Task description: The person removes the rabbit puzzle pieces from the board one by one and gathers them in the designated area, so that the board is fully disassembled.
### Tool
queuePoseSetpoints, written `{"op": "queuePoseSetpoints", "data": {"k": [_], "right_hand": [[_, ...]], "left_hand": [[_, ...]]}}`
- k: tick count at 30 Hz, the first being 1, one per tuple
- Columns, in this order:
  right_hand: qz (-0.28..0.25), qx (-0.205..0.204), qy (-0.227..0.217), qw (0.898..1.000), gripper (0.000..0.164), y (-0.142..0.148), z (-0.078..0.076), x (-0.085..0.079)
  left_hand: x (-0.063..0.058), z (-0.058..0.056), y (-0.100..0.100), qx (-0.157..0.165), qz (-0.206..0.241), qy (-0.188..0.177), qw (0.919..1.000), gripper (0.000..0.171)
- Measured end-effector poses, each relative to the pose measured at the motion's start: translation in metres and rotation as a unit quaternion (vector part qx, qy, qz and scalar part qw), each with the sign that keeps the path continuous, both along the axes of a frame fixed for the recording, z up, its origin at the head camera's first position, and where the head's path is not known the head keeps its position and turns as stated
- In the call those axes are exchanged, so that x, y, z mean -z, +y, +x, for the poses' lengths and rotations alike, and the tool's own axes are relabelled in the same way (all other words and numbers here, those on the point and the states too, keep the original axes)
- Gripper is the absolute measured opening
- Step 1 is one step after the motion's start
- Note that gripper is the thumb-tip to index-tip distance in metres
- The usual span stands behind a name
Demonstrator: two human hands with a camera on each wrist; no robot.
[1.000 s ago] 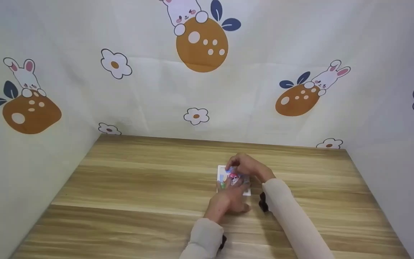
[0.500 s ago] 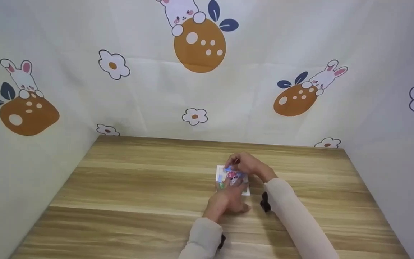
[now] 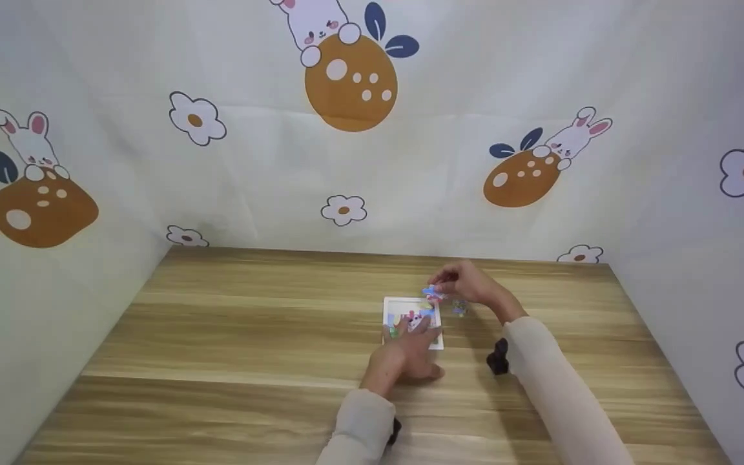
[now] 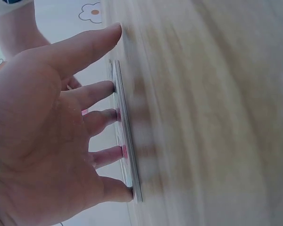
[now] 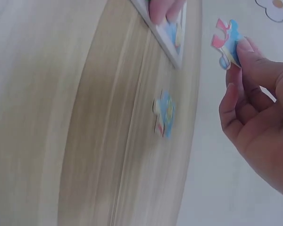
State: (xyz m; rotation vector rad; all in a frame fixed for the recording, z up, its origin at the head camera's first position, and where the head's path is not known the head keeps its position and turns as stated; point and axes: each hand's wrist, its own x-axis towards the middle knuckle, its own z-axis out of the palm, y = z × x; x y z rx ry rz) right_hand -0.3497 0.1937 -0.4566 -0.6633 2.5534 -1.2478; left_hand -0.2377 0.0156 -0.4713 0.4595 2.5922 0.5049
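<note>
The right hand [image 3: 467, 283] pinched a held jigsaw piece [image 5: 232, 40] between thumb and fingertips, clear of the bench [image 3: 249, 336]; the piece projected leftward from the hand, just beside the far right corner of the white-framed jigsaw board [image 3: 386, 313]; its notched pink edge faced away from the thumb, and in the right wrist view its longer axis ran across the fingertips; in the head view the pink part was turned toward the near side and the blue part away from it.

The left hand [image 3: 407, 354] was spread, its four fingertips resting on the board and its thumb apart, off the near edge; whether the thumb touched the bench could not be told; the board lay flat and nearly square, without a clear long axis, and a pale strip showed inside its far rim.

A loose jigsaw piece [image 5: 166, 113] lay on the bench, right of the board and apart from it, nearer to the right hand than to the left; beyond the bench hung a cloth [image 3: 268, 155] printed with rabbits and oranges.
</note>
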Motion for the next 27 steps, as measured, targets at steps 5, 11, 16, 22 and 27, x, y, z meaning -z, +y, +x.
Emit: {"op": "queuePoseSetpoints", "data": {"k": [5, 11, 16, 22, 27], "right_hand": [[0.011, 0.013, 0.002, 1.0, 0.018, 0.021, 0.0, -0.002], [0.035, 0.024, 0.008, 0.999, 0.016, 0.044, 0.001, -0.003], [0.054, 0.052, 0.0, 0.997, 0.016, 0.057, 0.0, 0.004], [0.071, 0.076, -0.015, 0.994, 0.015, 0.069, 0.001, 0.01], [0.08, 0.069, -0.012, 0.994, 0.015, 0.076, 0.002, 0.013]], "left_hand": [[-0.001, 0.001, -0.001, 0.003, -0.004, 0.005, 1.0, 0.08], [-0.001, 0.002, -0.001, 0.005, -0.009, 0.008, 0.9999, 0.081], [0.0, 0.003, -0.001, 0.006, -0.006, 0.011, 0.9999, 0.081], [0.0, 0.003, -0.001, 0.002, -0.002, 0.008, 1.0, 0.08], [0.0, 0.002, 0.0, 0.003, 0.0, 0.006, 1.0, 0.079]]}}
